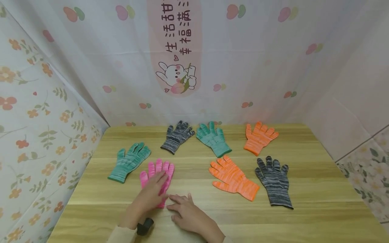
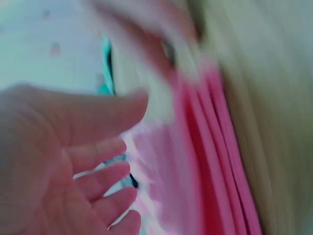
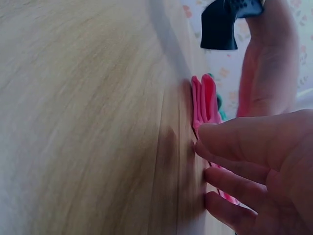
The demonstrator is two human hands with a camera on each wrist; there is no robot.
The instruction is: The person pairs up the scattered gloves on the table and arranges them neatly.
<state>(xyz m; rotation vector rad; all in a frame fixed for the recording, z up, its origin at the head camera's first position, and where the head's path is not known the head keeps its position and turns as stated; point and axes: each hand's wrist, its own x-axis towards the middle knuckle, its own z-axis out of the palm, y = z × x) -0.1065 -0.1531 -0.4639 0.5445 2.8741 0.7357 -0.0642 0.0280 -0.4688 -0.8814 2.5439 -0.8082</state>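
Pink gloves [image 1: 159, 167] lie near the front left of the table, fingers pointing away; in the left wrist view their cuff edges [image 2: 222, 132] show as several stacked layers. My left hand [image 1: 152, 191] is over them with its fingers extended, covering the palm part. In the left wrist view its thumb stands apart from the cuff. My right hand [image 1: 189, 214] is at the cuff's right side, fingers spread and slightly bent. The right wrist view has its fingertips [image 3: 208, 134] close against the pink cuff; whether they touch it is hard to tell.
Green gloves [image 1: 130, 162] lie at the left and back middle. Grey-black gloves [image 1: 177, 136] are at the back and right [image 1: 275, 182]. Orange gloves [image 1: 234, 179] lie right of centre and at the back right. A patterned curtain [image 1: 258, 67] hangs behind the table [image 1: 319, 222].
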